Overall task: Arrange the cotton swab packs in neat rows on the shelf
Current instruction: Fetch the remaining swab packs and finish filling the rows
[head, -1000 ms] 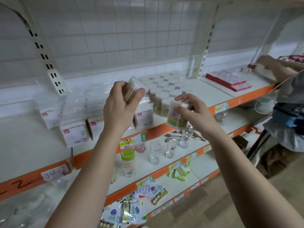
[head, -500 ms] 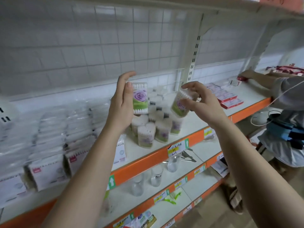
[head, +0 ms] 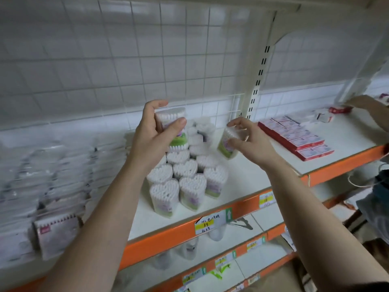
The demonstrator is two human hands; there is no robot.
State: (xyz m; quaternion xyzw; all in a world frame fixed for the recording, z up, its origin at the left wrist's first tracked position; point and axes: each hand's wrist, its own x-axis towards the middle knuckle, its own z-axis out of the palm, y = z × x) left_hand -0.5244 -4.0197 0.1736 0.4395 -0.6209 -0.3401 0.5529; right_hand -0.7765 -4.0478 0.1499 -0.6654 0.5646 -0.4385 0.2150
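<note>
I see a white shelf (head: 248,180) with an orange front edge. Heart-shaped cotton swab packs (head: 185,182) stand clustered in rows at its middle, with flat red boxes (head: 294,135) well to their right. Above the cluster, my left hand (head: 153,133) grips an upright pack (head: 170,115), fingers curled round it. My right hand (head: 250,142) pinches a tilted pack (head: 224,144) just right of the cluster.

Swab packs (head: 186,186) — white, green-banded; shelf edge (head: 168,237) — orange
</note>
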